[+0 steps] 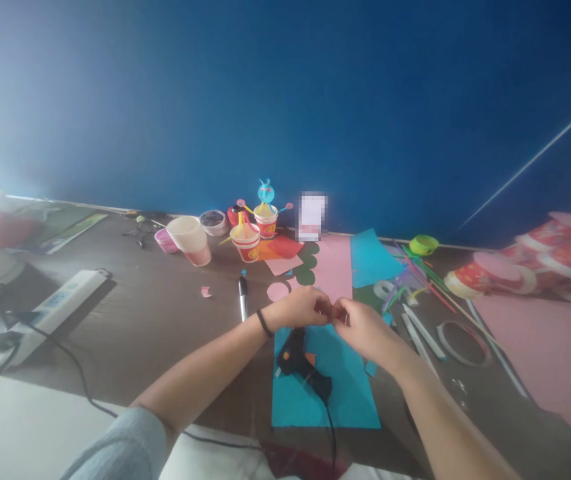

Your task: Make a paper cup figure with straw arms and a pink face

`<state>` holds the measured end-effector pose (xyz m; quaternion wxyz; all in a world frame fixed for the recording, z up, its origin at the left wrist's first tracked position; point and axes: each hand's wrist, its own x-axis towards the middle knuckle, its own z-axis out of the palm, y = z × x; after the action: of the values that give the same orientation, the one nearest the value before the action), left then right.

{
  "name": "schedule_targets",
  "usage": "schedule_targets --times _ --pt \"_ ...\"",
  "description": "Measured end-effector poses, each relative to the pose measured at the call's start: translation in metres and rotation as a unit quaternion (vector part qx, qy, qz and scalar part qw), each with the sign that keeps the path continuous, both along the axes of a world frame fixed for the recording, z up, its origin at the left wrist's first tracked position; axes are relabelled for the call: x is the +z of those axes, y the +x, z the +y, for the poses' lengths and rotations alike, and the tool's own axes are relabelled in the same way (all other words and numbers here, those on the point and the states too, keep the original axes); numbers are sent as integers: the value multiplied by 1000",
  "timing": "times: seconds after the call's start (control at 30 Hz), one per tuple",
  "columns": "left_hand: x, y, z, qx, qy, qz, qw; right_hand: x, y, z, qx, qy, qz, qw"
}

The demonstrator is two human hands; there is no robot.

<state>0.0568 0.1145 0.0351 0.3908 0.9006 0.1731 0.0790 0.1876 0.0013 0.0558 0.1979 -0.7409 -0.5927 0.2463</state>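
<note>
Leftmost, a white power strip (65,310) lies slantwise on the dark table (165,347), with black plugs in its near end. Further right, a stack of pale cups (188,235) stands upright near the blue wall (285,100), and two red paper cups (246,245) with strips sticking up stand beside it. A marker (242,303) lies just beyond the left forearm, which rises from a grey sleeve (120,450) at lower left and slants up to the right, a black band (264,322) round its wrist. The left hand (300,308) is palm-down, thumb and fingers curled into a pinch. Below it a black glue gun (295,360) rests on a blue sheet (348,400), touched by neither hand, its cable running toward the near edge. The right hand (362,329) meets the left above the sheet's far end, likewise pinched, its forearm angling in from lower right; whether anything small sits between the fingertips I cannot tell. Beyond them lie green paper circles (307,257) on a pink sheet (336,270). Pale sticks (424,333) lie right of that hand, and farthest right a heap of red-and-white cups (560,257) leans beyond another pink sheet (550,353).
</note>
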Motion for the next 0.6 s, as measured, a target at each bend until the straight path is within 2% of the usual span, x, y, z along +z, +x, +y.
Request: schedule_targets --times 0.13,0.23,0.27,0.33,0.37,0.43,0.5,0.6 --pt "4 -1 -1 36 11 4 999 6 -2 2 -7 12 -12 1000" --pt "6 -4 5 114 -51 -29 992 7 -11 -7 -38 38 -56 997" --pt "6 -5 8 150 -101 -47 982 4 -17 -13 -34 37 -69 996" --pt "7 -9 14 221 -222 -82 946 -7 -33 -26 19 8 -75 997" --pt "7 -11 15 246 -281 -99 923 -14 -41 -33 49 -5 -86 995" --pt "5 -16 17 274 -362 -135 881 -30 -57 -43 69 -5 -135 988" --pt "0 -21 15 283 -403 -163 855 -44 -68 -48 68 5 -176 982" --pt "-13 -29 11 301 -422 -195 833 -56 -76 -49 68 12 -204 977"
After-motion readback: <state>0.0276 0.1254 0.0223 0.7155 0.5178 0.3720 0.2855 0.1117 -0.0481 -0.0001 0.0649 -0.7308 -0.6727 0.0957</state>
